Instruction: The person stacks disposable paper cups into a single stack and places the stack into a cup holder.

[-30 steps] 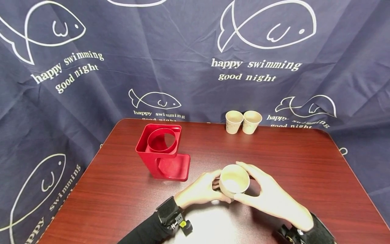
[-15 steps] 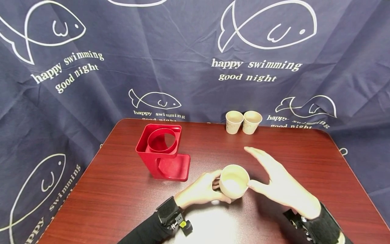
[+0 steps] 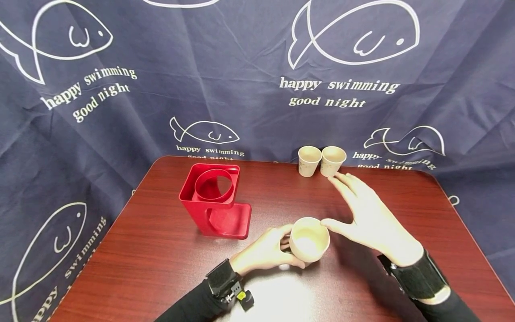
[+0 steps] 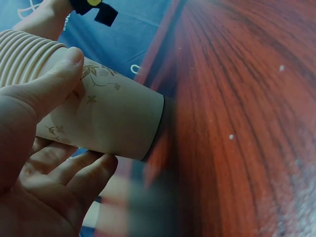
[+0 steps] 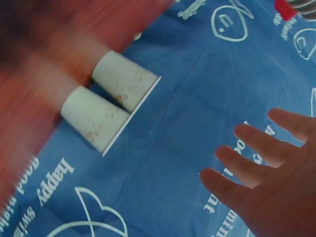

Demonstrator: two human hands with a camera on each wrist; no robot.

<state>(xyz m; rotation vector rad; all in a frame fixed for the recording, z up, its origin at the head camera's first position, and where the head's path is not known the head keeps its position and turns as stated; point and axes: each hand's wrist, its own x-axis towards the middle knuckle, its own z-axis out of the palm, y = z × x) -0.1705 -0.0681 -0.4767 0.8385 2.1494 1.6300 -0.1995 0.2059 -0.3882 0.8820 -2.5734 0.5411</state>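
Observation:
My left hand (image 3: 277, 248) grips a stack of cream paper cups (image 3: 309, 239) near the front middle of the table; in the left wrist view the thumb and fingers wrap the flower-printed cup stack (image 4: 108, 116), whose base is close to the wood. My right hand (image 3: 362, 210) is open with fingers spread, its thumb tip close to the stack's rim and its fingertips close to two single paper cups (image 3: 310, 161) (image 3: 333, 160) at the back edge. The right wrist view shows those two cups (image 5: 126, 79) (image 5: 94, 116) side by side, apart from my spread fingers (image 5: 256, 165).
A red plastic cup holder (image 3: 213, 201) with a round opening on top stands left of the stack. The dark red wooden table (image 3: 161, 250) is backed and flanked by a navy cloth (image 3: 249, 67) with white fish prints.
My right hand let go of the cup stack and moved away and back toward the two cups at the rear. The left hand kept its hold in place.

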